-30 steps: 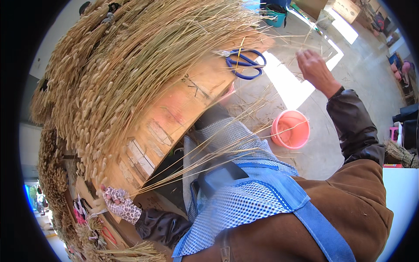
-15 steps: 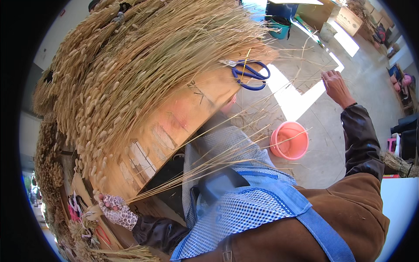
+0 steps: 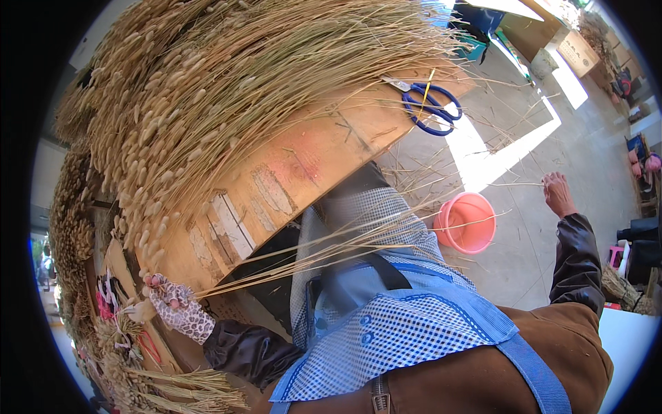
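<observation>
"Okay, head view. Left hand?"

"Left hand (image 3: 181, 308), in a spotted glove with bare fingertips, was closed around a bunch of dried grass (image 3: 276, 273), just off the near left end of the wooden board (image 3: 317, 162). Stems fanned out rightward in front of the checked apron (image 3: 407, 314)."

"Right?"

"Right hand (image 3: 559, 196) was bare, out over the floor, well apart from the left. Fingers were curled, pinching the end of a thin stalk (image 3: 517, 184)."

"Rest of the bench?"

"Big heap of grass (image 3: 227, 90) covered the far side of the board, fluffy heads left, cut ends right. Blue-handled scissors (image 3: 425, 105) lay at the board's right end, handles past the edge. Pink bucket (image 3: 470, 223) stood on the floor, between the board and the right hand."
</observation>
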`<state>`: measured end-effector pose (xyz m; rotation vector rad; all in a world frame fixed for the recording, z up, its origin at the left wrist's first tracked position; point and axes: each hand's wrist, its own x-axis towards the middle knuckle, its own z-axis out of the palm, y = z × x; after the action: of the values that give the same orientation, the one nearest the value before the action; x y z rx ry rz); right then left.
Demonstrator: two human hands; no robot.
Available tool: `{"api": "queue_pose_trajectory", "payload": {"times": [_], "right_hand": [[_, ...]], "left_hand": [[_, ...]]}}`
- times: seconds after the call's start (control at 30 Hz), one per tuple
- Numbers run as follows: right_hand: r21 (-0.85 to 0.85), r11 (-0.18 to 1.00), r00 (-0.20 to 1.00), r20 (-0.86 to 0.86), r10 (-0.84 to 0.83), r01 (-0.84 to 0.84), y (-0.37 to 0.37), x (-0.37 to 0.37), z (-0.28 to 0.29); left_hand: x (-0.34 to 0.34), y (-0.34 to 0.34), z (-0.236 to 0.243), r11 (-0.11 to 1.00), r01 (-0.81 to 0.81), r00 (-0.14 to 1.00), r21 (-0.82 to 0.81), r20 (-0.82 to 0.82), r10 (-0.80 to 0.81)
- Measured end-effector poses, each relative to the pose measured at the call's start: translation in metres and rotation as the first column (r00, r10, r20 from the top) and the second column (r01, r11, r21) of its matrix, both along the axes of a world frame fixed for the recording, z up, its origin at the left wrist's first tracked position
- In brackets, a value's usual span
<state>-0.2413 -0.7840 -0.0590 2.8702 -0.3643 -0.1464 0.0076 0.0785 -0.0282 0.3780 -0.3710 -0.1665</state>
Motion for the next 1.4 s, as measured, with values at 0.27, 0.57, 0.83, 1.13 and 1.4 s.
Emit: {"api": "queue_pose_trajectory", "payload": {"times": [0.27, 0.57, 0.83, 1.13, 1.4], "right_hand": [[-0.249, 0.923, 0.787, -0.484, -0.381, 0.294, -0.077, -0.034, -0.033], [-0.155, 0.981, 0.978, 0.192, -0.085, 0.116, 0.054, 0.09, 0.069], [-0.068, 0.808, 0.741, 0.359, 0.567, -0.586, 0.262, 0.244, 0.1], [-0.049, 0.798, 0.75, 0.311, 0.584, -0.601, 0.258, 0.342, 0.065], [-0.065, 0.654, 0.654, 0.015, 0.756, -0.754, 0.239, 0.372, 0.092]], "left_hand": [[-0.019, -0.015, 0.003, 0.963, -0.25, 0.964, -0.097, -0.122, 0.238], [-0.018, -0.023, 0.009, 0.971, -0.229, 0.954, -0.063, -0.213, 0.211], [-0.025, -0.023, 0.007, 0.975, -0.221, 0.966, 0.006, -0.139, 0.219], [-0.031, -0.025, -0.008, 0.915, -0.385, 0.906, 0.119, -0.142, 0.4], [-0.029, -0.038, -0.008, 0.876, -0.462, 0.837, 0.136, -0.261, 0.482]]}}
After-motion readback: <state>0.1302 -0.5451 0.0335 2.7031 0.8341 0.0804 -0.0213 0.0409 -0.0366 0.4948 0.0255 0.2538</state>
